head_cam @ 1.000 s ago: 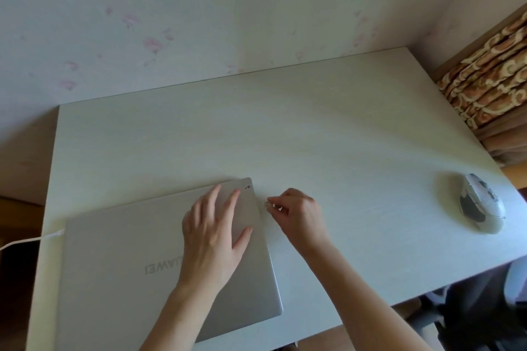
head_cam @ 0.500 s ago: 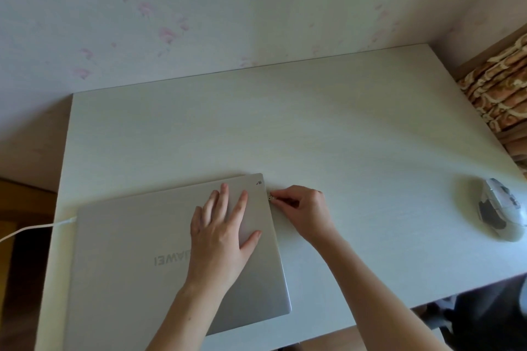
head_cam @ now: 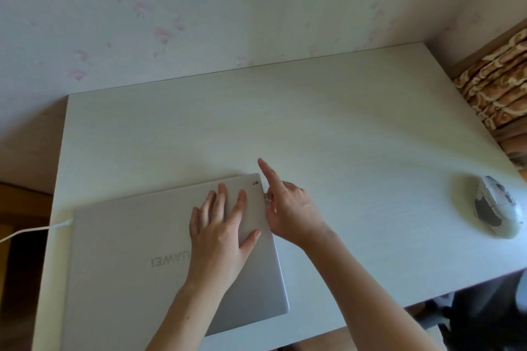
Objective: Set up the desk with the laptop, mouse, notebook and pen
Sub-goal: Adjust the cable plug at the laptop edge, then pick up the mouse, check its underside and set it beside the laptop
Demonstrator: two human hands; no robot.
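Your left hand (head_cam: 221, 232) lies flat on the closed laptop (head_cam: 128, 259), fingers spread and palm down on the lid near its right edge, gripping nothing. The laptop sits at the near left part of the desk (head_cam: 328, 128), lid shut, with its logo facing away from you. A white cable (head_cam: 34, 229) runs off from the laptop's left side over the desk edge.

Your right hand (head_cam: 291, 208) is just beside the laptop's right edge, near the far corner. The index finger points out straight, away from you, and the other fingers curl in toward a small plug (head_cam: 267, 196) seated at the laptop's side (you cannot tell from here whether the thumb and fingers pinch it or only touch it).

The mouse (head_cam: 497, 208) rests well apart to your right, near the desk's right edge, white with dark patches. Behind the desk stands a pale wall (head_cam: 228, 8) with faint pink marks, and a patterned curtain (head_cam: 496, 88) hangs at the far right.
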